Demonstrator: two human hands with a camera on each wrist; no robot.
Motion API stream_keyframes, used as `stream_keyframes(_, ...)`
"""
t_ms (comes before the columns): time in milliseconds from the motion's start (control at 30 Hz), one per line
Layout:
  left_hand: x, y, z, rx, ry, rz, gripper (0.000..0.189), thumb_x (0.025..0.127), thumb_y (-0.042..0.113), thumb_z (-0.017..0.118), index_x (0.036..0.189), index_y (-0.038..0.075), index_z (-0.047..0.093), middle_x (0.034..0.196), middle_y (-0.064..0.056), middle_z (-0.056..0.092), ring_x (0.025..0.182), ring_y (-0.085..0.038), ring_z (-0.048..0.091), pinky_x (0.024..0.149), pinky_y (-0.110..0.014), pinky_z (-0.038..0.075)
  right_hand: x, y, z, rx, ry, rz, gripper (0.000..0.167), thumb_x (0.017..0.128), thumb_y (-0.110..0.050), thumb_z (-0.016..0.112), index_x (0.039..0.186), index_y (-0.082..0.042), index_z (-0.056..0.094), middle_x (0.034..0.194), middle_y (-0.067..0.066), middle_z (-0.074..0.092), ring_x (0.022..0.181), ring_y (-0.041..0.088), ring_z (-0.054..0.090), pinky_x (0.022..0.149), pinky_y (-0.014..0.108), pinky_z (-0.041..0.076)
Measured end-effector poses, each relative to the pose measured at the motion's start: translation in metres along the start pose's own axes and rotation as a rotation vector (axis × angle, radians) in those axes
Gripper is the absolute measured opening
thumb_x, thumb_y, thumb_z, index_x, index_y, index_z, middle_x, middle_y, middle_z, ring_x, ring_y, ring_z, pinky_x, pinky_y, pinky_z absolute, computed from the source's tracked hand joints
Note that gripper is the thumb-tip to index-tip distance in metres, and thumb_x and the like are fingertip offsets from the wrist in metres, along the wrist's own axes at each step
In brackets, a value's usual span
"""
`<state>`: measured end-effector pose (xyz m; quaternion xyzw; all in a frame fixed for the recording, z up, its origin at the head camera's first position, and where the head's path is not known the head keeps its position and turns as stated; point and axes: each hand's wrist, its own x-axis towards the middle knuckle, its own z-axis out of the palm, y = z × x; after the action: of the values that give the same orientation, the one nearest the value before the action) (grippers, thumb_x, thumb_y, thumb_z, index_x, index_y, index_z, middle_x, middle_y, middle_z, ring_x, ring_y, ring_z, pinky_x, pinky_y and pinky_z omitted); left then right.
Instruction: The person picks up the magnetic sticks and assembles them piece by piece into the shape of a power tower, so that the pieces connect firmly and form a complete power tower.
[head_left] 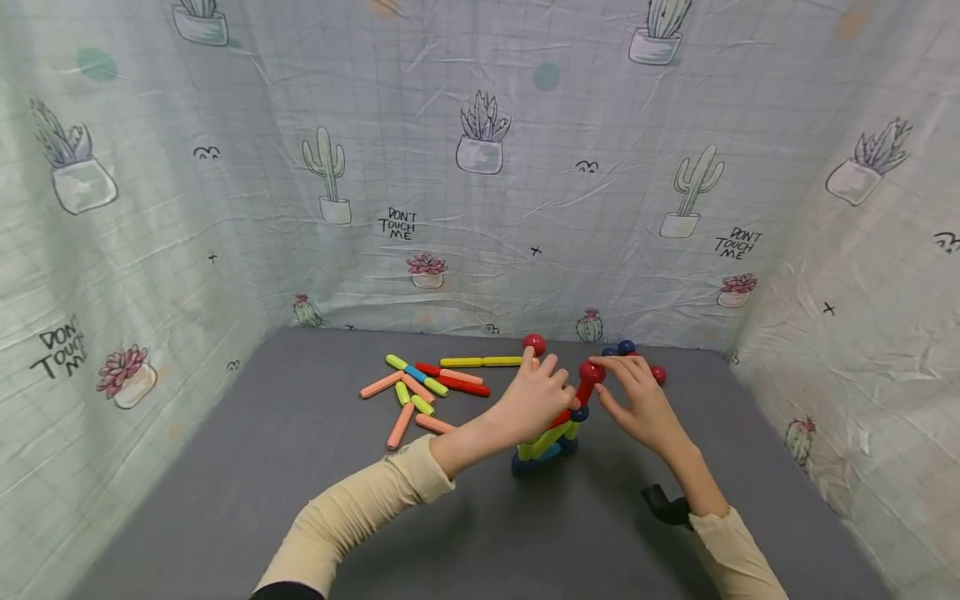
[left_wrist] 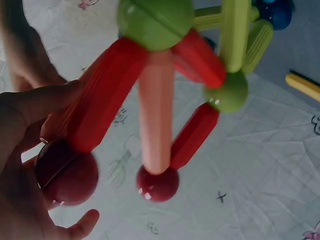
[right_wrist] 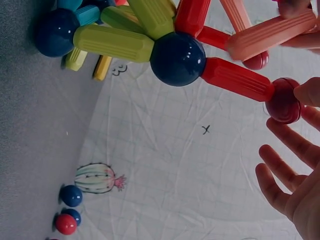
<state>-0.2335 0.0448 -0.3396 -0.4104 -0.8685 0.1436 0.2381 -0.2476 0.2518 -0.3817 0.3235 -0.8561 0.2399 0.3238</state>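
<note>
A magnetic stick-and-ball structure point(head_left: 546, 442) stands between my hands, with blue balls, lime sticks and red sticks rising to red balls. My left hand point(head_left: 528, 400) reaches over it from the left. It pinches an orange stick point(right_wrist: 275, 36), best seen in the right wrist view. My right hand point(head_left: 645, 404) pinches a red ball point(head_left: 592, 372) between thumb and fingertips. That ball tops a red stick point(right_wrist: 238, 79) leaning out from a blue ball point(right_wrist: 178, 59). From the left wrist view, a green ball point(left_wrist: 156, 22) joins red sticks and another orange stick point(left_wrist: 156, 115).
Loose orange, lime and red sticks point(head_left: 465, 385) lie left of the structure, with yellow sticks point(head_left: 480, 362) behind them. Several blue and red balls point(head_left: 657, 375) sit at the back right. A patterned cloth point(head_left: 480, 208) hangs around the grey table point(head_left: 247, 475).
</note>
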Motion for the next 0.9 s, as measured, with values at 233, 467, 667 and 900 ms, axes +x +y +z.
stream_keyframes(233, -0.001, 0.004, 0.019, 0.060, 0.031, -0.009, 0.026, 0.077, 0.034, 0.068, 0.101, 0.026, 0.067, 0.096, 0.007, 0.063, 0.099, -0.018, 0.048, 0.088, -0.045, 0.030, 0.000, -0.001, 0.000, -0.002, -0.001, 0.005, 0.043, 0.075, -0.003, 0.066, 0.117, -0.006, 0.055, 0.110, 0.010, 0.057, 0.098, 0.023, 0.045, 0.079, 0.040, 0.041)
stream_keyframes(467, -0.007, -0.004, 0.026, -0.056, 0.183, -0.101, 0.029, 0.076, 0.044, 0.065, 0.098, 0.024, 0.063, 0.092, 0.006, 0.060, 0.093, -0.017, 0.047, 0.084, -0.043, 0.032, -0.001, 0.000, 0.000, -0.005, 0.003, 0.011, 0.044, 0.074, -0.003, 0.067, 0.117, -0.007, 0.055, 0.110, 0.010, 0.057, 0.099, 0.022, 0.046, 0.079, 0.039, 0.041)
stream_keyframes(667, -0.010, -0.010, 0.034, -0.307, 0.205, -0.084, 0.016, 0.086, 0.037, 0.056, 0.090, 0.022, 0.060, 0.089, 0.003, 0.054, 0.085, -0.013, 0.045, 0.075, -0.037, 0.032, -0.004, 0.001, 0.002, 0.007, -0.011, 0.019, 0.048, 0.073, -0.004, 0.069, 0.118, -0.007, 0.053, 0.109, 0.009, 0.056, 0.096, 0.021, 0.048, 0.079, 0.035, 0.040)
stream_keyframes(900, -0.011, -0.013, 0.025, -0.140, 0.192, -0.011, 0.033, 0.086, 0.039, 0.055, 0.114, 0.022, 0.052, 0.105, -0.002, 0.051, 0.097, -0.019, 0.043, 0.083, -0.044, 0.034, -0.005, 0.001, 0.005, 0.032, -0.033, 0.031, 0.057, 0.074, -0.004, 0.068, 0.126, -0.007, 0.046, 0.112, 0.010, 0.055, 0.099, 0.021, 0.048, 0.079, 0.038, 0.041)
